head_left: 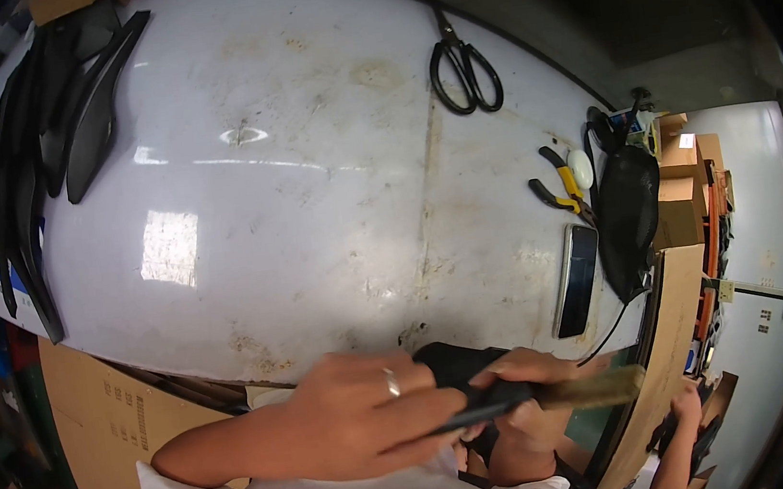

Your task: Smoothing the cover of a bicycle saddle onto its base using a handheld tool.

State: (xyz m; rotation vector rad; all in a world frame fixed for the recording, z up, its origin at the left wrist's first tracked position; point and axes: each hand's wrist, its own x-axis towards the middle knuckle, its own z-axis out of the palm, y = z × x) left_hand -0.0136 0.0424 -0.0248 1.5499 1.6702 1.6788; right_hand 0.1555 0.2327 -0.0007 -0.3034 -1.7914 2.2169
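1. Head view, around the edges: a bunch of black curved parts (22,180) is piled at the upper left of the white counter (312,225). 1 pair of black-handled scissors (466,77) lies at the far edge, well apart from the hands.
2. Right side's kinda crowded: yellow-and-black pliers (564,188) with open handles, 1 white oval thing (581,169) just beside them, 1 phone (577,279) nearer the person, then a black pouch (629,222). Cardboard boxes (681,202) sit past that, and another person's hand (687,401) shows low down.
3. What's in the way: mostly the fingers, which hide a good bit of the black piece (459,366). It's held up at the near edge, in front of the shirt.
4. Left hand (358,413), ring on 1 finger, is curled around the piece's left end; right hand (531,422) is pinching its right end.
5. Its long axis runs roughly left to right, right end slightly higher. A blurry tan bar (596,389) sticks out rightward past the right hand; can't tell if they're joined.
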